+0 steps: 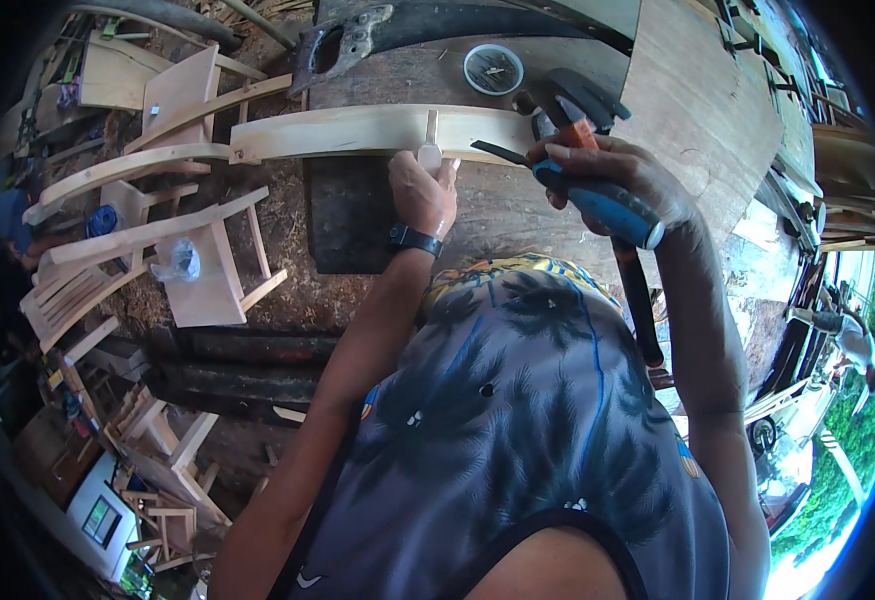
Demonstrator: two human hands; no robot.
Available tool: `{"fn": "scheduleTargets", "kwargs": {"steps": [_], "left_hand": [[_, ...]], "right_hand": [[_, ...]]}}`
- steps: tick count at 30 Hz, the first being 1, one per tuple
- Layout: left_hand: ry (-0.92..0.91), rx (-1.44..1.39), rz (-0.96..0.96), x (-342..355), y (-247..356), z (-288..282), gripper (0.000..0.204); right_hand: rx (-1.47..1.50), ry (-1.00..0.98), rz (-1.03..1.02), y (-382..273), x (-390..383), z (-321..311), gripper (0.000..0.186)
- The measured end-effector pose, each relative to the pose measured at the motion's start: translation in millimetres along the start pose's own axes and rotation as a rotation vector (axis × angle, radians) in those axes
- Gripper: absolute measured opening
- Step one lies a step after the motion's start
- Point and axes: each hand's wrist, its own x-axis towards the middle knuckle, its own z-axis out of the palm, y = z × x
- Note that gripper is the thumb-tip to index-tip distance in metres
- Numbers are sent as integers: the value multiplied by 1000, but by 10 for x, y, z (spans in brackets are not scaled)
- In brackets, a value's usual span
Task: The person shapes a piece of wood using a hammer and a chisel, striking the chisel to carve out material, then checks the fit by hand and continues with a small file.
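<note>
A big wooden workbench (517, 215) is under the hands, and a wide sheet of plywood (697, 120) is on its right side. On the left, wooden chairs (202, 285) sit over a floor with wood bits on it. A handsaw (457, 25) with a dark blade lies across the far side of the bench. Nearer, a long, pale, curved board (337, 130) lies from left to right, in front of the person. A hammer (633, 280) is in the right hand (607, 175), with its head up and its handle hanging down. The same hand has its fingers wrapped around the blue handle of a chisel (597, 200). The chisel's blade points left at the board, but I can't tell if it touches. The left hand (422, 195) is at the board's near edge, its thumb and finger close together, holding the near end of a small wooden stick (431, 130). The stick lies across the board. A round white tub (466, 70) of nails sits behind the board. A dark watch (415, 240) is on the left wrist
</note>
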Motion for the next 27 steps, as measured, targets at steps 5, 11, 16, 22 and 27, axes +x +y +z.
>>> {"fn": "scheduleTargets", "kwargs": {"steps": [5, 11, 16, 22, 27], "left_hand": [[30, -25, 10, -108, -64, -4, 48], [82, -7, 49, -113, -98, -18, 55], [81, -135, 21, 61, 180, -498, 67], [-312, -859, 731, 532, 956, -1586, 37], [-168, -621, 1039, 796, 1128, -1430, 38]], "right_hand": [[114, -72, 36, -58, 185, -21, 42], [142, -124, 17, -156, 355, 162, 41], [326, -48, 134, -186, 472, 184, 45], [129, -114, 8, -404, 690, 415, 48], [308, -97, -8, -441, 979, 381, 35]]}}
